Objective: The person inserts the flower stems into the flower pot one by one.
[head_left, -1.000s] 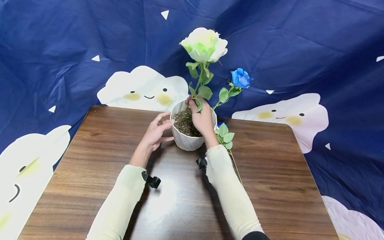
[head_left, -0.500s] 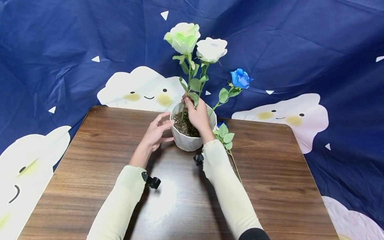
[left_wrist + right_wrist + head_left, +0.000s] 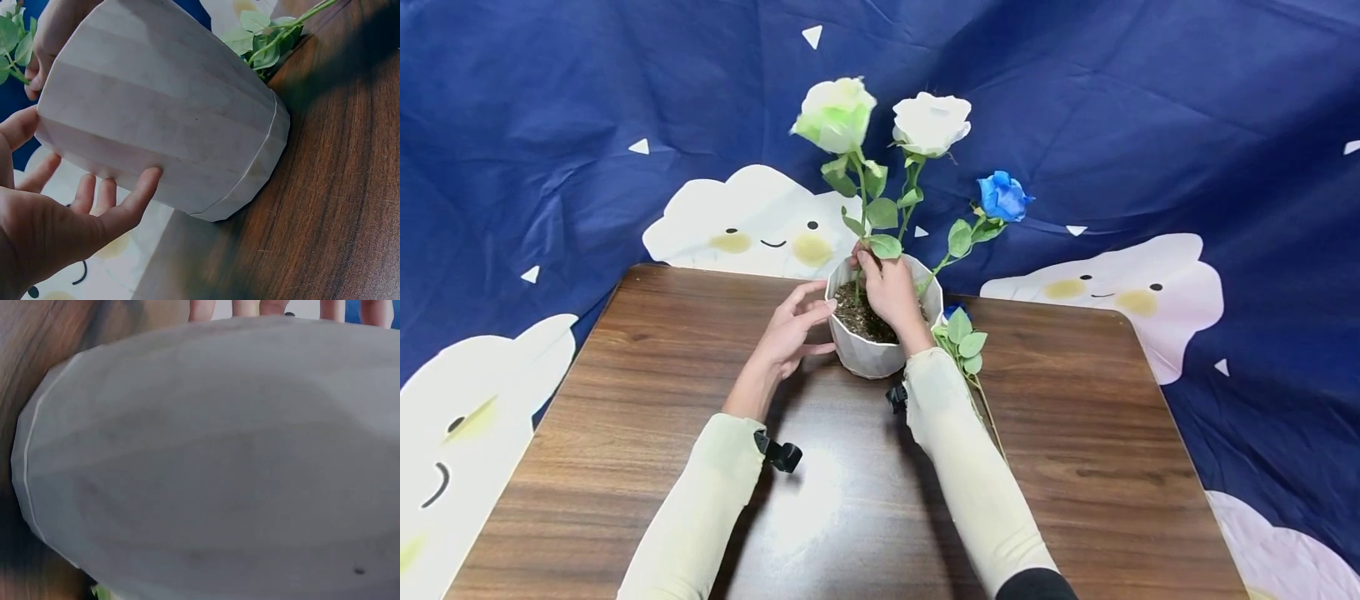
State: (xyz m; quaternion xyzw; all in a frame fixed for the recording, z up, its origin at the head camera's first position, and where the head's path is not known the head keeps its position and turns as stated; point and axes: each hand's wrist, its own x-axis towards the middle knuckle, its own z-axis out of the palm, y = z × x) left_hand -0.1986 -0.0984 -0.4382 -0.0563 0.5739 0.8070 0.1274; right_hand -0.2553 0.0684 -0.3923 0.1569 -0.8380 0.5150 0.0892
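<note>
A white faceted flowerpot [image 3: 867,358] [image 3: 156,112] with dark soil [image 3: 854,313] stands at the table's back edge. Over its mouth, my right hand [image 3: 897,296] pinches the stem of a green-tinged white rose [image 3: 835,115] just below its lower leaves; the stem runs down to the soil. My left hand [image 3: 790,329] [image 3: 56,231] spreads along the pot's left side, fingertips against the wall. In the same pot stand a white rose [image 3: 931,125] and a blue rose [image 3: 1003,197] leaning right. The right wrist view is mostly filled by the pot's wall [image 3: 206,462].
Right of the pot, another blue rose [image 3: 957,312] lies on the wooden table [image 3: 1075,417], its long stem reaching toward the front beside my right sleeve. A dark blue cloth [image 3: 625,75] with white clouds hangs behind the table.
My right hand has shifted slightly left with the green-tinged rose; its bloom has swung left and uncovered the white rose behind it. The left hand and pot stay put.
</note>
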